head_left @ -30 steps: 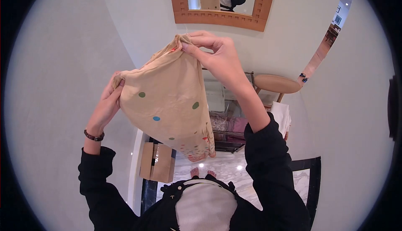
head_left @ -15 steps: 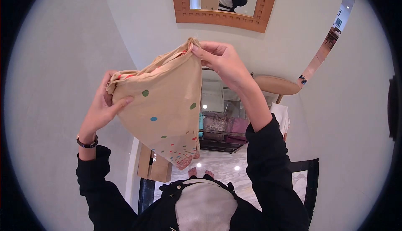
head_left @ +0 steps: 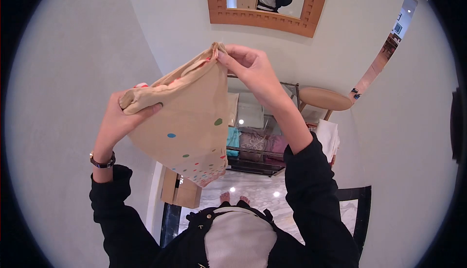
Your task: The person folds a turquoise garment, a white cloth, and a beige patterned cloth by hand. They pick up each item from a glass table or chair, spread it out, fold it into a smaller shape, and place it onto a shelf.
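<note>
A beige dotted cloth (head_left: 192,107) hangs between my hands in front of me, with green, blue and red dots that grow smaller and denser toward its lower edge. It is in layers, and something red and white shows along its top edge. My left hand (head_left: 116,120) grips the left top corner, thumb on the near face and fingers mostly hidden behind. Higher up, my right hand (head_left: 250,69) pinches the right top corner between thumb and fingers. The top edge slopes up to the right.
Beyond the cloth stands a rack with a glass top (head_left: 250,112) and folded purple, grey and turquoise items. A tan stool (head_left: 325,99) and white cloth (head_left: 329,134) are at its right. A framed mirror (head_left: 262,19) hangs above; a cardboard box (head_left: 182,192) stands low left.
The cloth's top edge has straightened between my hands and its lower end has lifted slightly. My left thumb lies further over the near face. The view has shifted a little.
</note>
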Demonstrator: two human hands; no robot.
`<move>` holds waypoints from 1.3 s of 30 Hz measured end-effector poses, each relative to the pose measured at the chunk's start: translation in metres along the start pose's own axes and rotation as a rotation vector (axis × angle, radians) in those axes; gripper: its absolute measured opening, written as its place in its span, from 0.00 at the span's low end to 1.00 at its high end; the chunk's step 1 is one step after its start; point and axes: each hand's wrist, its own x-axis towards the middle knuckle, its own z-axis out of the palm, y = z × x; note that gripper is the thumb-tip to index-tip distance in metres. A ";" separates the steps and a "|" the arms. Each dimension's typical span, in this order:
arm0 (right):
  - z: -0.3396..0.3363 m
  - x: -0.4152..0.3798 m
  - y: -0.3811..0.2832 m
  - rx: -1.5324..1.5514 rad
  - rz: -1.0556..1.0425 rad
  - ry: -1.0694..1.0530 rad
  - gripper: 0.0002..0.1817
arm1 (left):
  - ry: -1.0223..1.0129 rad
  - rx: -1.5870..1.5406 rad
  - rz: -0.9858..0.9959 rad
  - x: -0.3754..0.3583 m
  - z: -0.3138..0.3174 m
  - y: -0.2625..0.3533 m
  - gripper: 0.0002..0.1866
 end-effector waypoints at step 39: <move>0.098 0.085 -0.019 0.016 -0.151 -0.221 0.15 | -0.160 0.438 -0.321 0.076 -0.185 -0.065 0.29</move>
